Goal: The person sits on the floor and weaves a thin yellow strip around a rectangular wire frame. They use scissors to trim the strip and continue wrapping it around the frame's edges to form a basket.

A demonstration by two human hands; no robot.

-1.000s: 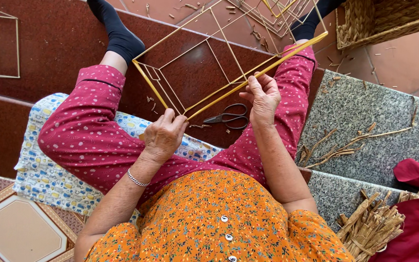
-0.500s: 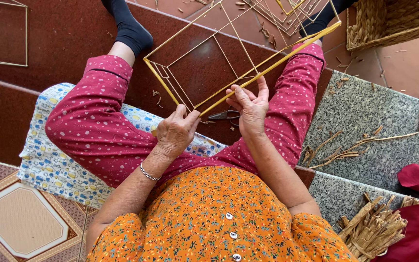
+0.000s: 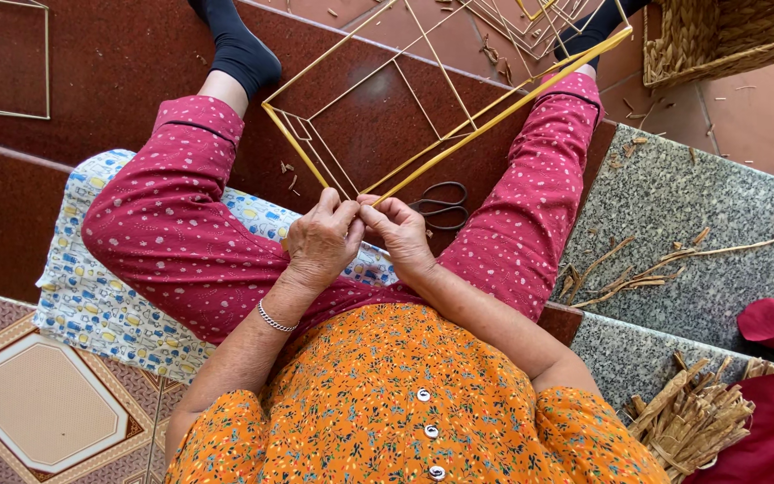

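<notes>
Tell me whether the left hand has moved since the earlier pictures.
Yes. The left hand moved right, toward the scissors, and now meets the right hand at the frame's corner.

Place: home steps used as craft spot | You sit on red tiled steps (image 3: pixel 91 63) | granite ledge (image 3: pixel 674 206) | woven basket (image 3: pixel 718 36) | dried straw bundle (image 3: pixel 692 417) | patterned floor tiles (image 3: pixel 38 403)
</notes>
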